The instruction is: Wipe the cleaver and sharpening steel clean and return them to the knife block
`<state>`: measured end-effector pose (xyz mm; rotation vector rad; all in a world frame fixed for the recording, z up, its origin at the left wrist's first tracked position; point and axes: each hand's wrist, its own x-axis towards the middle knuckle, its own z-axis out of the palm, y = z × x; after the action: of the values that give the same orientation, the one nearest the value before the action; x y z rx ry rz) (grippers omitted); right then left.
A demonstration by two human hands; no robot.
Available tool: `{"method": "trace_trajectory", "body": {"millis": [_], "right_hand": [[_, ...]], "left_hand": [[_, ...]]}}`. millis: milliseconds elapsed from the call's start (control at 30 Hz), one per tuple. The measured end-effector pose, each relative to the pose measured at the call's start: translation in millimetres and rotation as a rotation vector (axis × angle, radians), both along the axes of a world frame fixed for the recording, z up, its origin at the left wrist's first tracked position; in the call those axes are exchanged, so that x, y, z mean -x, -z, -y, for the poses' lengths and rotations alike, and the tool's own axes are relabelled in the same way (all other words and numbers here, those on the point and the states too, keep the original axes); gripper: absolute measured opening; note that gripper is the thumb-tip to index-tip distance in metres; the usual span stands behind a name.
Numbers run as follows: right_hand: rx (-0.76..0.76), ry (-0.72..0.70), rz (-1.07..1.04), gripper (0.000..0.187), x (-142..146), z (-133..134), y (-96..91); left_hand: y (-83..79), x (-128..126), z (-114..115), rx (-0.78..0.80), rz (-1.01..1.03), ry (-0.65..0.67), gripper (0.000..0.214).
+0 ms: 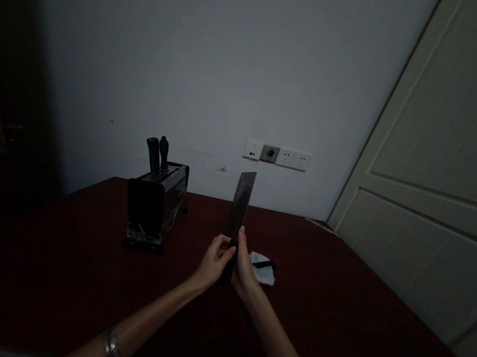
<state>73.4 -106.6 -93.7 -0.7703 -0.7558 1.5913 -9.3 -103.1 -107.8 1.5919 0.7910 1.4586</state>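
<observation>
Held upright mid-surface (331, 330), the cleaver (241, 200) is out of the block (144, 208) at left, where 2 handles (153, 155) stand; left hand (213, 264) pinches its grip, right hand (244, 273) braces it.

The knife blade (243, 195) looks smooth metal, the wall (192, 72) matt.

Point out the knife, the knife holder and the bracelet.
Knife (242, 199): head view, on the upright blade.
Knife holder (144, 210): head view, on its dark near end.
Bracelet (111, 349): head view, on its band.
</observation>
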Motion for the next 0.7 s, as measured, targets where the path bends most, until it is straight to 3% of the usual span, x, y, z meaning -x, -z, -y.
{"method": "trace_trajectory", "body": {"millis": [167,300,400,467,600,700], "right_hand": [[0.032,-0.071,0.056,0.057,-4,-1,-0.2],[-0.006,-0.018,0.047,0.055,-7,-1,-6.3],[0.03,0.001,0.034,0.056,-15,1,-17.7],[0.04,-0.059,0.023,0.061,-24,2,-27.6],[0.062,-0.272,-0.021,0.069,-45,1,-47.7],[0.085,-0.369,-0.099,0.069,-57,-1,-56.6]], "left_hand": [[-3.5,5,1,-0.18,-0.25,-0.215,0.006],[-17.7,4,11,-0.303,-0.388,-0.325,0.008],[-30.0,2,21,-0.403,-0.464,-0.281,0.019],[-33.2,1,27,-0.438,-0.415,-0.222,0.025],[-18.1,1,22,-0.361,-0.208,-0.271,0.025],[2.1,0,1,-0.238,-0.351,-0.266,0.018]]}}
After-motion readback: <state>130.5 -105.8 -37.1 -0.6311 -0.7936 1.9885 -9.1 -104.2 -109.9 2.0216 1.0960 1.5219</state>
